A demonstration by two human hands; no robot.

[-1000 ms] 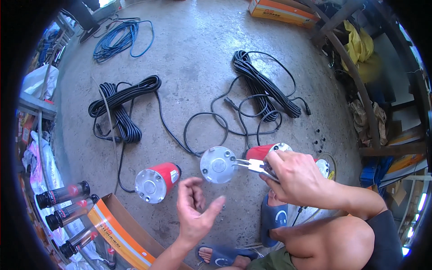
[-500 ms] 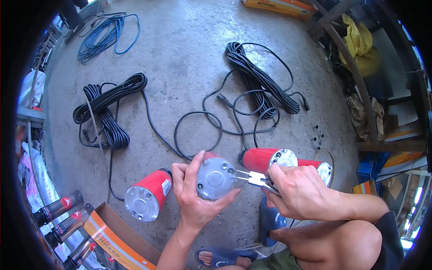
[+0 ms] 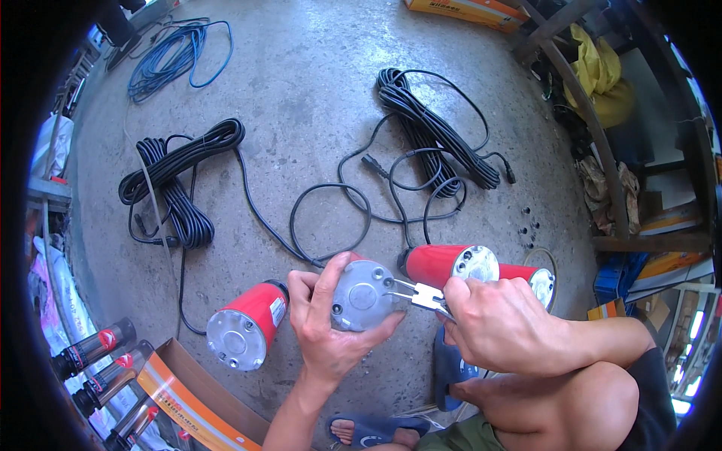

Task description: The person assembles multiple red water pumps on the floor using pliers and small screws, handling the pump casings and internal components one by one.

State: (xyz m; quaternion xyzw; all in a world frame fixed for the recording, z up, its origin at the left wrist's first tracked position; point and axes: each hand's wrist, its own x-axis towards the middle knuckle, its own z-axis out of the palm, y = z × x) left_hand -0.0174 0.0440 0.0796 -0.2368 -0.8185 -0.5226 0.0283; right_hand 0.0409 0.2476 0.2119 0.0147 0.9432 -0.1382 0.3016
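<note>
The left hand [image 3: 329, 319], free a second ago, is now gripping the cylinder [image 3: 358, 289], apparently steadying it for the pliers [image 3: 426, 296]. The right hand [image 3: 500, 325] is grasping these, tips pointing at the end face [image 3: 364, 298]. The cylinder is being held between the other red cylinders [image 3: 434, 263].

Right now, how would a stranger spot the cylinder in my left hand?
On the concrete floor, find four silver-ended red cylinders. Yours is the second cylinder from the left. Only it has your left hand around its end and thin-tipped pliers at its rim.
</note>
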